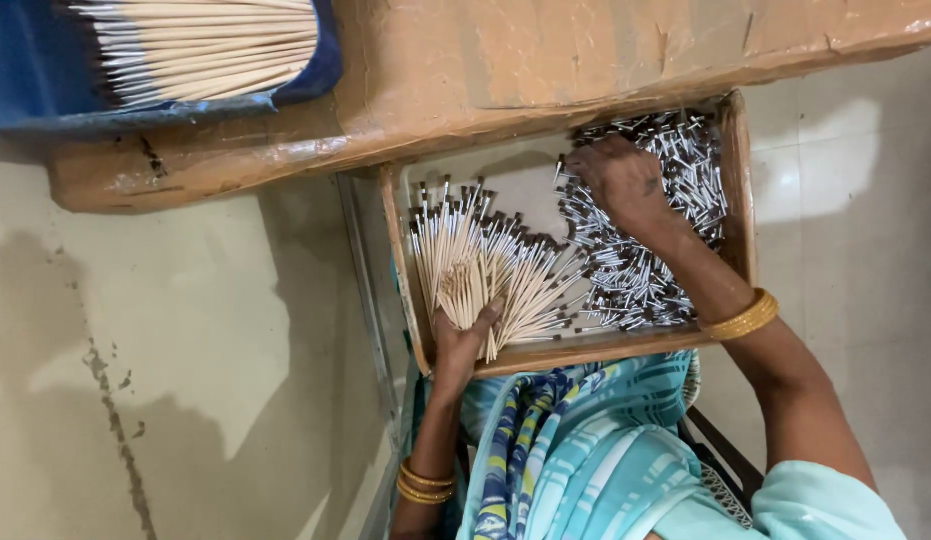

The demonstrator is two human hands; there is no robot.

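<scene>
Taking the wooden tray on my lap as the landmark: well beyond its far-left corner, a blue bin held bare wooden sticks. At the tray's near-left side my left hand was closed round a fanned bundle of capped sticks. In the tray's right half my right hand pressed, fingers curled, into the heap of metal ferrules; whether it pinched one I could not tell. I judged I was mid-assembly, needing one ferrule picked out cleanly.
</scene>
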